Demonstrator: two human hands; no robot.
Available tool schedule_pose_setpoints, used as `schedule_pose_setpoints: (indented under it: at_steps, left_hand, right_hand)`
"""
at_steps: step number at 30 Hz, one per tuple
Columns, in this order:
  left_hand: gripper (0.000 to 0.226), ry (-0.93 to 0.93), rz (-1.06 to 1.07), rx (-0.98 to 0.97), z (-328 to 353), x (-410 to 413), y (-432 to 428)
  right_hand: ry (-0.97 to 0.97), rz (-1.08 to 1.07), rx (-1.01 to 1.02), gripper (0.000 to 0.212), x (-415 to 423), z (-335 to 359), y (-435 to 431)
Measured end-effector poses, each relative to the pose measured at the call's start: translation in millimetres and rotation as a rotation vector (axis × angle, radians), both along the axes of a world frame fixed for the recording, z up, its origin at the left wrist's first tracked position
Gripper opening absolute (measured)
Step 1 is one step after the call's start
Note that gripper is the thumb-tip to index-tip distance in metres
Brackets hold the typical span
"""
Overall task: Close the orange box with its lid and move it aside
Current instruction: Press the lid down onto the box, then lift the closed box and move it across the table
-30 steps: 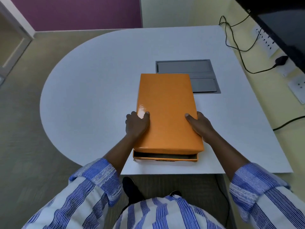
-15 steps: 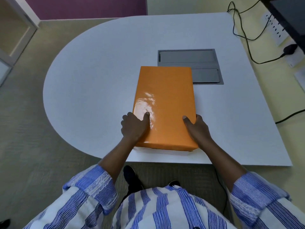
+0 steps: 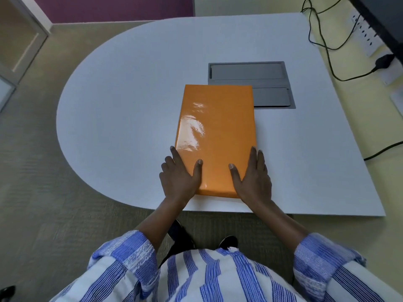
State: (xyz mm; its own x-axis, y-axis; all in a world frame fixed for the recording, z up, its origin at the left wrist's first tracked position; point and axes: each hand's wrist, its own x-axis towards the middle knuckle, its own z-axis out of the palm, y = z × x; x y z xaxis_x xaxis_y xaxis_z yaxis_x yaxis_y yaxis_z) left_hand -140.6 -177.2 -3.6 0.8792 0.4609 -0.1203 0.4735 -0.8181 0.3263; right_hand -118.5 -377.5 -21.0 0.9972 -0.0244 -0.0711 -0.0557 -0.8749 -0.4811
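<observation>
- The lid sits flat on the orange box, with no gap showing at its near end, so the closing looks done.
- The box lies near the table's straight near edge, its far right corner overlapping the grey inset panel.
- Left hand and right hand flank the near corners, fingers spread flat, thumbs on the lid.
- Moving it aside remains.

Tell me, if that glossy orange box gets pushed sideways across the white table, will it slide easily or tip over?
The glossy orange cardboard box is low and flat, so it will probably slide rather than tip. Its straight edges suggest that it is fairly stiff. The shiny wrap may feel slippery, so pressing at both sides, as the left hand and right hand do, seems sensible on the smooth white table.
</observation>
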Motion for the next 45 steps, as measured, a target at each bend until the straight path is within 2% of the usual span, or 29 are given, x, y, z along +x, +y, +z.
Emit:
schedule_pose_setpoints:
  at_steps: [8,14,21,29,37,40,43,45]
  left_hand:
    - [0.102,0.023,-0.094,-0.019,-8,17,13]
    - [0.098,0.033,-0.267,0.004,1,112,27]
    - [0.096,0.021,-0.446,0.056,-5,201,37]
    - [0.097,-0.046,-0.508,0.029,-32,206,45]
    - [0.096,-0.051,-0.519,-0.034,-29,206,49]
    - [0.094,-0.106,-0.483,-0.172,-26,205,56]
    - [0.093,-0.178,-0.301,-0.452,-27,194,66]
    - [0.092,-0.108,-0.146,-0.634,-30,189,73]
  right_hand:
    - [0.012,-0.005,-0.088,0.092,30,0,7]
    - [-0.006,0.118,-0.186,0.084,127,19,45]
    - [0.055,0.127,-0.289,0.084,199,15,70]
    - [-0.042,0.097,-0.364,0.084,198,-9,72]
    - [-0.008,0.096,-0.32,0.083,199,-3,71]
    - [-0.028,0.047,-0.175,0.081,196,7,67]
    - [-0.066,-0.178,0.016,0.078,180,18,58]
    - [0.027,-0.339,0.135,0.079,168,23,49]
